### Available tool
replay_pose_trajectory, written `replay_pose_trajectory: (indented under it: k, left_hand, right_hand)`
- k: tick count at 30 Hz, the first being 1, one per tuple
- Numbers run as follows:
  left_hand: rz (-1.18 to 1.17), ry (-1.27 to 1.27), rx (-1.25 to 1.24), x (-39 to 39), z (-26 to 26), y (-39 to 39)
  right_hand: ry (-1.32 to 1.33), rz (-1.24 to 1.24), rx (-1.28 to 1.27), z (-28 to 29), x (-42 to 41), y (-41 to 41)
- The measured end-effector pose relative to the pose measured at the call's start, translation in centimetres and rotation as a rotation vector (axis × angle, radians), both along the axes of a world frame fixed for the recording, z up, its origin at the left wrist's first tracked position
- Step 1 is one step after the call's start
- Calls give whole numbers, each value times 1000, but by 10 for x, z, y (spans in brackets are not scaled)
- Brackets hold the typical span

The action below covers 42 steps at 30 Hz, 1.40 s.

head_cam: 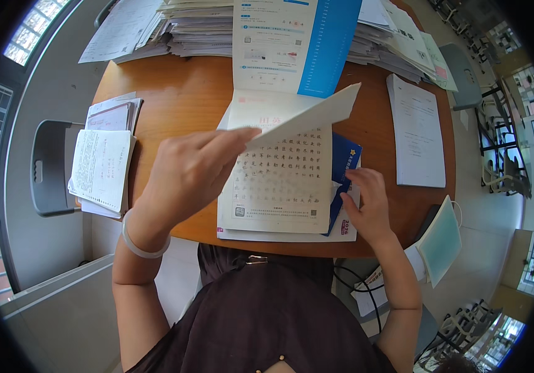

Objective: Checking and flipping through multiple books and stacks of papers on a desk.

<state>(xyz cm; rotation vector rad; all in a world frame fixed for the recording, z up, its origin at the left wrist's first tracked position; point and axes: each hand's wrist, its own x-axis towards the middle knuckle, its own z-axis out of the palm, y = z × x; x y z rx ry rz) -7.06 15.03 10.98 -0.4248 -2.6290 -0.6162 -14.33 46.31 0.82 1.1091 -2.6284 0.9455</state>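
Note:
Pinched between the thumb and fingers of my left hand (197,163) is a lifted, slanting page (313,112) of an open booklet. Below it the booklet's lower page (276,186) shows rows of handwritten-style Chinese characters and small printed codes. Its far side folds out into a printed sheet with a bright blue panel (327,46). My right hand (367,203) is by the right edge, thumb and fingers apart, close to a dark blue booklet (345,156) that sticks out from underneath. Whether its fingertips touch that booklet is hard to tell. A white-covered book (271,235) lies at the bottom.
Tall paper stacks (201,32) line the table's (178,93) far edge, with more papers (383,51) at far right. Notebooks (101,168) sit at the left edge, a white stack of sheets (418,135) at right. A light green face mask (439,242) hangs near the right corner.

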Motion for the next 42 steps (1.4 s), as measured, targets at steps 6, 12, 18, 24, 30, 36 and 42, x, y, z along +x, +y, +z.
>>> replay_pose_trajectory:
  k: [6,12,18,24,30,36,42]
  left_hand:
    - [45,50,-34,-11,7,-3]
    - [7,108,6,-15,0,-5]
    - [15,81,7,-15,-1,-7]
    - [12,105,-5,-16,-4,-8]
    - [24,73,-24,-16,-2,-8]
    - [7,109,-30,-17,-2,-7]
    - [-12,76,-75,-15,0,-4]
  right_hand:
    - [24,69,111,-21,-7,-7]
    - [187,185,183,-14,-13,-16]
    - [340,258,241,-12,-19,-23]
    - [409,291,205,-3,-21,-35]
    - [445,375,231,-7,-26,-32]
    - [424,344,224,1,-25,-25]
    - [399,377,213,22,-6,-15]
